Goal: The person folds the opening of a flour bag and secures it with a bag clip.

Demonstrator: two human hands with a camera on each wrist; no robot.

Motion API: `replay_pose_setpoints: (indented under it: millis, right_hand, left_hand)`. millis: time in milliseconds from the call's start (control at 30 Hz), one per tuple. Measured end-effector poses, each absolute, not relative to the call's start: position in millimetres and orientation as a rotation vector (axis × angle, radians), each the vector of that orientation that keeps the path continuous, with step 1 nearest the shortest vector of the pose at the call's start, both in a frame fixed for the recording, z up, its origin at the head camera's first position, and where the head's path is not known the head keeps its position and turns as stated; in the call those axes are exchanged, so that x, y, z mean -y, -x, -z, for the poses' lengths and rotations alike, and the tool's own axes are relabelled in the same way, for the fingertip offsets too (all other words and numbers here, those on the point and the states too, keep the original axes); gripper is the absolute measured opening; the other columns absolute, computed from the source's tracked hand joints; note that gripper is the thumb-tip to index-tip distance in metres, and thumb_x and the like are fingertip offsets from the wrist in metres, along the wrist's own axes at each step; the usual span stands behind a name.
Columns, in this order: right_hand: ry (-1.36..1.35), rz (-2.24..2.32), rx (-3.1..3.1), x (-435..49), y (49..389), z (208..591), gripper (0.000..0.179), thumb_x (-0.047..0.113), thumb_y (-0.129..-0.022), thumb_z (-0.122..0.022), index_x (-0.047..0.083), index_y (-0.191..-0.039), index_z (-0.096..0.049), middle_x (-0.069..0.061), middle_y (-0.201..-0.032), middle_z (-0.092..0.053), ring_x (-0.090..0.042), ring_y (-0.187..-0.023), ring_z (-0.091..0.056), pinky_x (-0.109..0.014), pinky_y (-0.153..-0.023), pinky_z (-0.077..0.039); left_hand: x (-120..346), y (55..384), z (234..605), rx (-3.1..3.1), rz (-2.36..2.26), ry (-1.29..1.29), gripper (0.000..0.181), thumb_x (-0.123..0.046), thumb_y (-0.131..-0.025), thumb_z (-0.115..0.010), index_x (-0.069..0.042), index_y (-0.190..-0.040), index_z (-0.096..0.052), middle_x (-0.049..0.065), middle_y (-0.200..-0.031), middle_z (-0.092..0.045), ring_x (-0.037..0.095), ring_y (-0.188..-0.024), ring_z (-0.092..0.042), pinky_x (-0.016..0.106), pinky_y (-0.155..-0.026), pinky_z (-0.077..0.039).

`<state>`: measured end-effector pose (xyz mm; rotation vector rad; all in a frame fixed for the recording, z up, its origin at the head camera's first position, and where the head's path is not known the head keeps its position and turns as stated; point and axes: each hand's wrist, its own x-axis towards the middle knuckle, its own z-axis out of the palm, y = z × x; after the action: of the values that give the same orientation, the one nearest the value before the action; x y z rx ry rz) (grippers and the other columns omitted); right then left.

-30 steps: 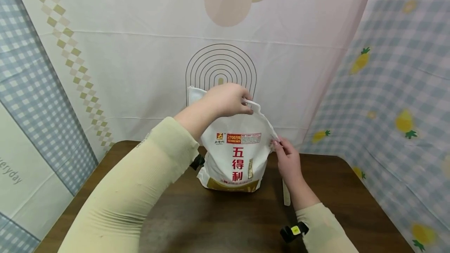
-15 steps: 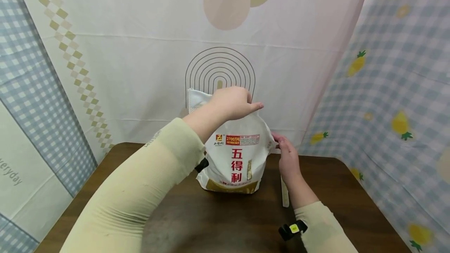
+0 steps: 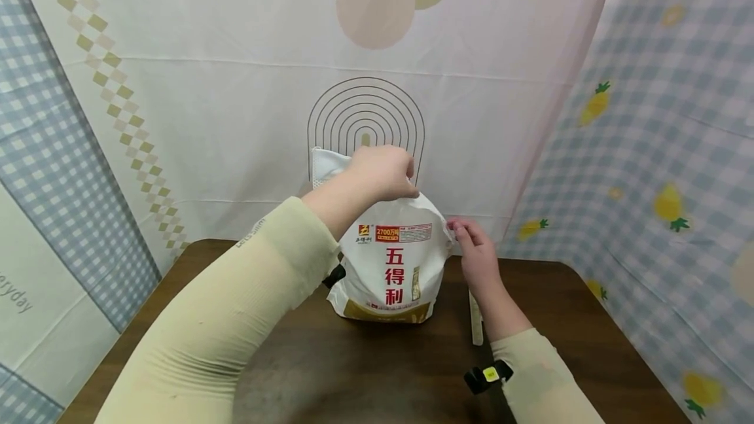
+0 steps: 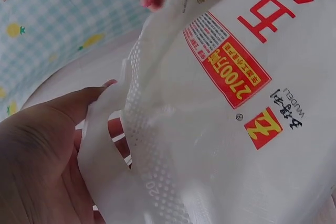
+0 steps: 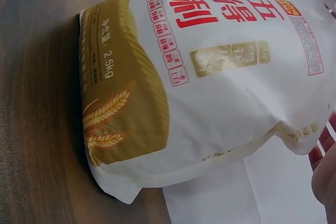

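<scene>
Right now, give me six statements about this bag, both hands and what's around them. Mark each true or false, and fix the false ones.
1. The white bag rests on the wooden table. True.
2. The left hand grips the bag's top edge. True.
3. The bag lies flat on its front. False: it stands up, its printed side facing the head camera.
4. The right hand pinches the bag's side edge. True.
5. The bag's large characters are blue. False: the characters are red.
6. A pale strip lies left of the bag. False: the pale strip lies to its right.

Bag (image 3: 391, 264) on table (image 3: 353, 371), before cloth (image 3: 235, 123)
</scene>
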<state>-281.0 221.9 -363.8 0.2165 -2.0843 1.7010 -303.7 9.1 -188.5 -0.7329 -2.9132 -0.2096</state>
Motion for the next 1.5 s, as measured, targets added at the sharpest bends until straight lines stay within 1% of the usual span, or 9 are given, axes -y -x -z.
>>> replay_pose_setpoints:
  millis: [200,333,433,733,833,967,1067,1267,1500]
  right_hand:
    - [-0.195,-1.716,2.162,-221.8,287.0,357.1,0.038,0.023,-0.105,-0.050,-0.005,-0.131,-0.055,-0.022,-0.127,-0.059,-0.012,-0.111,-0.054,-0.023,-0.095,-0.042]
    - [-0.213,-1.695,2.253,-221.8,290.2,352.4,0.042,0.027,-0.104,-0.052,-0.002,-0.135,-0.054,-0.019,-0.132,-0.057,-0.017,-0.116,-0.053,-0.028,-0.098,-0.042]
    - [-0.220,-1.667,2.309,-220.6,291.9,350.3,0.044,0.030,-0.103,-0.055,0.000,-0.136,-0.055,-0.017,-0.131,-0.057,-0.021,-0.114,-0.053,-0.034,-0.095,-0.044]
    - [-0.213,-1.560,2.423,-216.2,292.4,349.7,0.044,0.034,-0.099,-0.061,0.005,-0.132,-0.061,-0.019,-0.120,-0.061,-0.026,-0.101,-0.059,-0.031,-0.079,-0.052]
    - [-0.186,-1.545,2.439,-214.7,292.8,350.8,0.042,0.034,-0.098,-0.062,0.003,-0.127,-0.064,-0.018,-0.113,-0.063,-0.021,-0.093,-0.060,-0.027,-0.072,-0.053]
    - [-0.126,-1.539,2.429,-212.5,293.2,353.3,0.037,0.032,-0.097,-0.064,0.002,-0.119,-0.068,-0.017,-0.104,-0.064,-0.017,-0.085,-0.058,-0.025,-0.067,-0.052]
    - [-0.103,-1.537,2.417,-212.7,294.0,356.2,0.035,0.032,-0.097,-0.065,0.002,-0.115,-0.069,-0.016,-0.102,-0.064,-0.017,-0.083,-0.058,-0.025,-0.067,-0.052]
    - [-0.103,-1.548,2.414,-216.6,296.2,362.8,0.034,0.032,-0.097,-0.064,0.002,-0.112,-0.069,-0.014,-0.099,-0.063,-0.018,-0.083,-0.057,-0.033,-0.070,-0.053]
    - [-0.076,-1.514,2.425,-224.7,297.6,374.1,0.034,0.032,-0.098,-0.063,0.001,-0.111,-0.069,-0.014,-0.098,-0.065,-0.019,-0.085,-0.057,-0.029,-0.074,-0.049]
  left_hand:
    - [-4.8,304.0,189.9,2.912,0.169,0.706,0.024,-0.042,-0.083,-0.075,-0.022,-0.096,-0.071,-0.008,-0.091,-0.067,0.014,-0.083,-0.059,0.042,-0.082,-0.047]
    - [-2.2,306.0,190.8,2.919,0.173,0.710,0.021,-0.037,-0.085,-0.075,-0.021,-0.099,-0.073,-0.007,-0.093,-0.068,0.014,-0.084,-0.059,0.041,-0.083,-0.047]
    - [0.0,308.6,191.3,2.927,0.215,0.718,0.021,-0.033,-0.086,-0.074,-0.021,-0.102,-0.073,-0.007,-0.097,-0.068,0.014,-0.086,-0.059,0.041,-0.083,-0.047]
    - [9.1,315.7,194.1,2.931,0.331,0.785,0.018,-0.028,-0.090,-0.072,-0.022,-0.106,-0.074,-0.007,-0.101,-0.068,0.015,-0.091,-0.059,0.042,-0.085,-0.048]
    - [10.8,317.4,193.7,2.922,0.335,0.841,0.018,-0.027,-0.091,-0.071,-0.023,-0.108,-0.074,-0.007,-0.104,-0.069,0.014,-0.094,-0.061,0.042,-0.086,-0.048]
    - [14.8,320.6,193.6,2.915,0.354,0.935,0.021,-0.024,-0.093,-0.068,-0.023,-0.113,-0.074,-0.006,-0.114,-0.069,0.015,-0.106,-0.061,0.040,-0.093,-0.048]
    - [18.5,323.0,194.8,2.917,0.411,0.992,0.022,-0.022,-0.096,-0.065,-0.021,-0.116,-0.074,-0.004,-0.120,-0.068,0.015,-0.112,-0.060,0.038,-0.097,-0.046]
    - [24.2,326.2,197.3,2.927,0.546,1.034,0.026,-0.011,-0.097,-0.058,-0.019,-0.117,-0.073,-0.002,-0.122,-0.067,0.014,-0.110,-0.058,0.035,-0.098,-0.045]
    - [30.8,326.8,198.1,2.967,0.699,1.023,0.038,0.000,-0.094,-0.050,-0.018,-0.120,-0.071,0.002,-0.129,-0.064,0.019,-0.119,-0.055,0.038,-0.101,-0.043]
